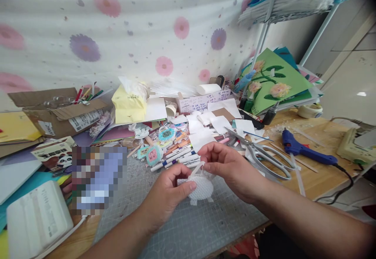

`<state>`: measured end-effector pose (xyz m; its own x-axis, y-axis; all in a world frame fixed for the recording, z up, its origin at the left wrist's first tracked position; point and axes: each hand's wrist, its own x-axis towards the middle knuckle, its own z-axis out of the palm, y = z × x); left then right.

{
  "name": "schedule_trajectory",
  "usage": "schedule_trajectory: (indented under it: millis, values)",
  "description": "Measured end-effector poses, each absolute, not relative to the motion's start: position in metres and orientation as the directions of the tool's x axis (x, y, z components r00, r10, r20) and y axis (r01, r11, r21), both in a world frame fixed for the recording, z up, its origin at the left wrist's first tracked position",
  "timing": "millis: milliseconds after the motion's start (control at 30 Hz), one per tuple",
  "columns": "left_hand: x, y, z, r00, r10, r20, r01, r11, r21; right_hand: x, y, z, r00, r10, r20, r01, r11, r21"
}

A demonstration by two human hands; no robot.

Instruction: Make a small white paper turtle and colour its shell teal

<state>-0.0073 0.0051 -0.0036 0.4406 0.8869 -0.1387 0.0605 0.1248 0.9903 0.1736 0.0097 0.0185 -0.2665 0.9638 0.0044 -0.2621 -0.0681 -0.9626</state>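
A small rounded white craft piece (203, 188) with a bumpy, knobbly surface is held just above the grey cutting mat (158, 235). Short white tabs stick out along its lower edge. My left hand (169, 190) grips its left side, thumb across the front. At its top, my right hand (225, 165) pinches a thin white strip (197, 169) between thumb and fingertips; the strip's far end is partly hidden by the fingers. Several white-barrelled markers (179, 159) lie right behind the hands.
Large scissors (264, 155) and a blue hot glue gun (305, 149) with its cable lie to the right. Paper scraps (202, 137) and small crocheted-looking pieces (154, 155) clutter the back. On the left are a white box-shaped device (38, 220) and a cardboard box (64, 112).
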Motion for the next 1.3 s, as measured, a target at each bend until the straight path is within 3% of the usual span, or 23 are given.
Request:
schedule_trajectory:
  millis: [167, 333, 733, 833, 1000, 1167, 1300]
  values:
    - [-0.006, 0.007, -0.003, 0.373, 0.917, -0.145, -0.021, 0.164, 0.986, 0.181, 0.011, 0.014, -0.244, 0.970, 0.024, -0.161, -0.016, -0.987]
    - [-0.005, 0.009, -0.006, 0.291, 0.941, -0.176, -0.083, 0.208, 0.975, 0.179, 0.011, 0.007, -0.327, 0.942, -0.072, -0.120, -0.117, -0.986]
    - [-0.007, 0.008, -0.003, 0.402, 0.892, -0.205, -0.006, 0.226, 0.974, 0.176, 0.007, 0.001, -0.341, 0.936, -0.090, -0.027, -0.106, -0.994]
    - [-0.005, 0.009, -0.002, 0.397, 0.895, -0.206, 0.019, 0.216, 0.976, 0.183, 0.006, 0.001, -0.286, 0.958, -0.033, 0.075, -0.012, -0.997]
    - [-0.006, 0.012, -0.002, 0.358, 0.916, -0.180, 0.071, 0.166, 0.984, 0.214, 0.005, 0.010, -0.200, 0.972, 0.120, 0.443, 0.199, -0.874]
    - [-0.008, 0.013, -0.007, 0.451, 0.863, -0.228, 0.140, 0.184, 0.973, 0.270, 0.007, 0.022, -0.045, 0.985, 0.164, 0.525, 0.163, -0.835]
    - [-0.007, 0.009, -0.006, 0.493, 0.854, -0.165, 0.224, 0.058, 0.973, 0.314, 0.001, 0.021, 0.094, 0.983, 0.160, 0.527, 0.087, -0.845]
